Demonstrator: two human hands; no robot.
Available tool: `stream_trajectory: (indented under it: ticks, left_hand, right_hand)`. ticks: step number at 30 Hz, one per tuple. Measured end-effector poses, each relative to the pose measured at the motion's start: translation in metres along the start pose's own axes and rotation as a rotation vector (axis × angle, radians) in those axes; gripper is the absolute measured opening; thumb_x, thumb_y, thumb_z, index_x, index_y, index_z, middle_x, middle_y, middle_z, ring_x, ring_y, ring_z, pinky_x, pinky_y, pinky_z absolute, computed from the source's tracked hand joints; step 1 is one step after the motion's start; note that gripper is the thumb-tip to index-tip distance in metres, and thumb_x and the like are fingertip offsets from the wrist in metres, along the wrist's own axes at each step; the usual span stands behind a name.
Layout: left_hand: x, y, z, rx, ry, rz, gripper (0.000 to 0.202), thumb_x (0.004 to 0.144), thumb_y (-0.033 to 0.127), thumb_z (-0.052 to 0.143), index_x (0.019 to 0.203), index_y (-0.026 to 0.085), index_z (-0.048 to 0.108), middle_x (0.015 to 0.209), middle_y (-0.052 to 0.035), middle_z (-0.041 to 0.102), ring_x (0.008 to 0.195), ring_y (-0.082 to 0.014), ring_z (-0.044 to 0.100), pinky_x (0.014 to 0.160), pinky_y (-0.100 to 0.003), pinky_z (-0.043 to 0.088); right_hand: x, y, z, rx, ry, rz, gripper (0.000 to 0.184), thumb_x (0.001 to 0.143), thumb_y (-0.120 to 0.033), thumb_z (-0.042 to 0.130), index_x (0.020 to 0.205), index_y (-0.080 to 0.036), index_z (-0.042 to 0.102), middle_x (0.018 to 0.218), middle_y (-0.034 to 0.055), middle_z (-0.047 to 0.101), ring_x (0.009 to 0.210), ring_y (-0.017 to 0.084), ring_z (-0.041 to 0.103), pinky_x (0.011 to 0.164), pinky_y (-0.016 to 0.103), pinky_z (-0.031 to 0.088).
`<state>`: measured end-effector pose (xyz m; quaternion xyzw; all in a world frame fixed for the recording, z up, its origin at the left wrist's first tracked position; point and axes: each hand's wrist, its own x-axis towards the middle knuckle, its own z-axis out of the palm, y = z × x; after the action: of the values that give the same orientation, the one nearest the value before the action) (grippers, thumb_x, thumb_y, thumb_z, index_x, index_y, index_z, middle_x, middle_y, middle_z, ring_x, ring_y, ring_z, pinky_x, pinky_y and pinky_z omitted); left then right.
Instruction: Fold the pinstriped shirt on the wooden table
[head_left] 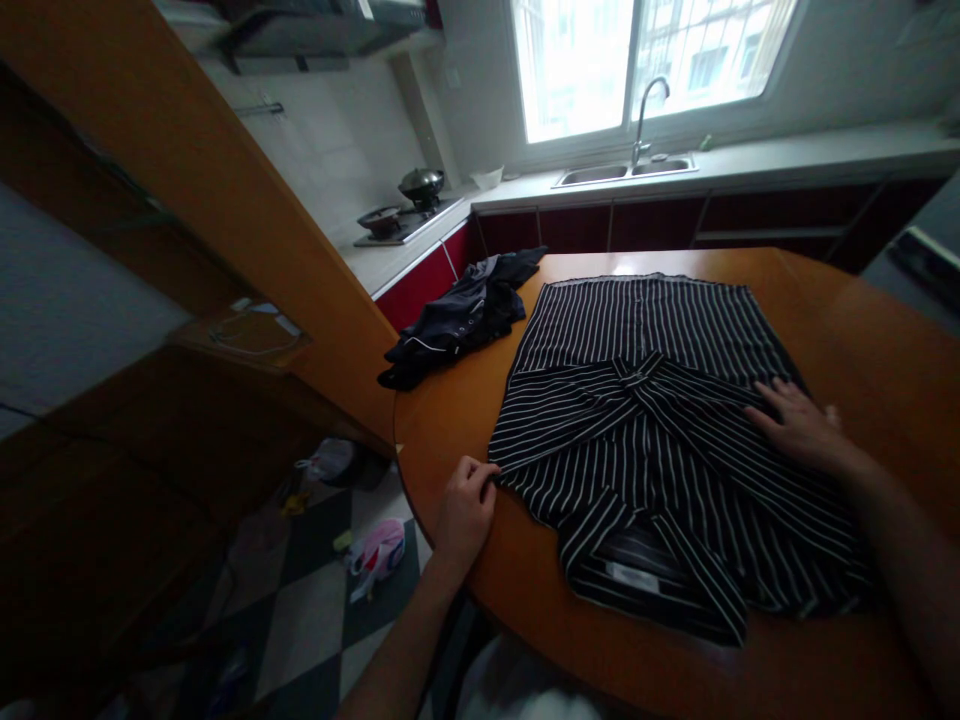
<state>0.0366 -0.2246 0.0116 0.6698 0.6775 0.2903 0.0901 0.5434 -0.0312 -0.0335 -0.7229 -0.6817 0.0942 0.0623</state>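
Pinching: left hand (465, 500) closed on the left edge of the striped shirt (660, 440).
Right hand (799, 425): open, fingers spread, palm flat on the shirt's right side.
Shirt: spread on the round wooden worktop (862, 340), sleeves folded across its middle.
Nearby: dark garment (461, 315) heaped at the worktop's far-left edge.

A shirt (660, 440) lay on the table (885, 340); a jacket (461, 315) lay left of the shirt, the sink (626, 172) behind it.
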Motion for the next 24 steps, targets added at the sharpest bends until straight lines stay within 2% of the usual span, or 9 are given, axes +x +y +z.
stream_trajectory:
  ticks: [3, 5, 7, 9, 13, 17, 19, 22, 24]
  left_hand:
    - [-0.005, -0.003, -0.01, -0.015, 0.01, 0.067, 0.025, 0.091, 0.016, 0.054, 0.107, 0.023, 0.073, 0.094, -0.004, 0.055, 0.089, -0.0188, 0.059, 0.083, -0.032, 0.051]
    - [-0.002, -0.005, -0.018, -0.061, 0.084, 0.064, 0.028, 0.094, 0.018, 0.052, 0.112, 0.022, 0.073, 0.099, -0.0051, 0.058, 0.093, -0.0187, 0.061, 0.084, -0.031, 0.052]
    - [0.008, -0.005, -0.023, -0.101, 0.185, 0.054, 0.033, 0.096, 0.017, 0.046, 0.119, 0.022, 0.07, 0.109, -0.0067, 0.062, 0.103, -0.0195, 0.062, 0.092, -0.033, 0.053]
    - [0.023, -0.005, -0.022, -0.126, 0.204, 0.088, 0.037, 0.098, 0.017, 0.043, 0.125, 0.022, 0.067, 0.123, -0.0075, 0.064, 0.116, -0.0204, 0.061, 0.103, -0.036, 0.049]
    - [0.052, -0.01, -0.008, -0.059, -0.094, 0.248, 0.041, 0.103, 0.021, 0.039, 0.139, 0.025, 0.058, 0.146, -0.0062, 0.056, 0.14, -0.0221, 0.047, 0.12, -0.047, 0.034]
    - [0.062, -0.026, -0.001, 0.054, -0.354, 0.261, 0.048, 0.105, 0.031, 0.04, 0.153, 0.026, 0.042, 0.16, -0.0063, 0.039, 0.152, -0.026, 0.027, 0.124, -0.058, 0.016]
    - [0.062, -0.035, -0.005, -0.022, -0.343, 0.254, 0.048, 0.106, 0.033, 0.037, 0.153, 0.025, 0.042, 0.16, -0.0072, 0.038, 0.151, -0.0248, 0.028, 0.125, -0.055, 0.017]
    - [0.058, -0.043, -0.015, -0.212, -0.201, 0.24, 0.042, 0.106, 0.034, 0.038, 0.144, 0.024, 0.054, 0.152, -0.0101, 0.048, 0.143, -0.0232, 0.042, 0.12, -0.049, 0.032]
    - [0.052, -0.046, -0.022, -0.27, -0.176, 0.264, 0.035, 0.103, 0.034, 0.048, 0.133, 0.024, 0.063, 0.139, -0.0108, 0.057, 0.132, -0.0236, 0.052, 0.113, -0.046, 0.042]
  right_hand:
    - [0.001, 0.001, 0.001, 0.017, 0.012, -0.015, 0.066, 0.104, -0.052, 0.026, 0.155, -0.012, 0.038, 0.165, 0.0172, 0.022, 0.153, 0.03, 0.018, 0.118, 0.063, 0.011]
    - [0.003, 0.003, 0.003, 0.037, 0.018, -0.018, 0.064, 0.104, -0.05, 0.031, 0.155, -0.012, 0.039, 0.165, 0.0178, 0.023, 0.152, 0.031, 0.019, 0.117, 0.063, 0.01]
    - [0.005, 0.005, 0.005, 0.059, 0.034, -0.016, 0.062, 0.104, -0.048, 0.037, 0.154, -0.011, 0.041, 0.164, 0.0198, 0.025, 0.151, 0.033, 0.022, 0.116, 0.064, 0.01]
    - [0.006, 0.007, 0.008, 0.083, 0.061, -0.021, 0.061, 0.102, -0.046, 0.043, 0.151, -0.01, 0.045, 0.162, 0.0233, 0.028, 0.15, 0.035, 0.024, 0.114, 0.065, 0.012]
    - [0.008, 0.008, 0.009, 0.142, 0.113, -0.045, 0.059, 0.1, -0.044, 0.05, 0.148, -0.01, 0.05, 0.157, 0.028, 0.033, 0.148, 0.039, 0.029, 0.11, 0.068, 0.016]
    - [0.008, 0.008, 0.008, 0.2, 0.127, -0.055, 0.061, 0.098, -0.046, 0.055, 0.146, -0.009, 0.052, 0.155, 0.0298, 0.036, 0.147, 0.04, 0.03, 0.108, 0.068, 0.018]
    - [0.008, 0.008, 0.008, 0.223, 0.134, -0.059, 0.062, 0.097, -0.047, 0.056, 0.145, -0.009, 0.053, 0.154, 0.0309, 0.037, 0.146, 0.042, 0.031, 0.107, 0.068, 0.018]
    - [0.008, 0.007, 0.005, 0.234, 0.123, -0.054, 0.063, 0.096, -0.047, 0.057, 0.143, -0.007, 0.055, 0.152, 0.0321, 0.039, 0.145, 0.043, 0.032, 0.106, 0.07, 0.018]
    - [0.007, 0.003, -0.003, 0.229, 0.129, -0.046, 0.061, 0.095, -0.046, 0.058, 0.141, -0.006, 0.056, 0.151, 0.0328, 0.04, 0.145, 0.044, 0.032, 0.104, 0.073, 0.019]
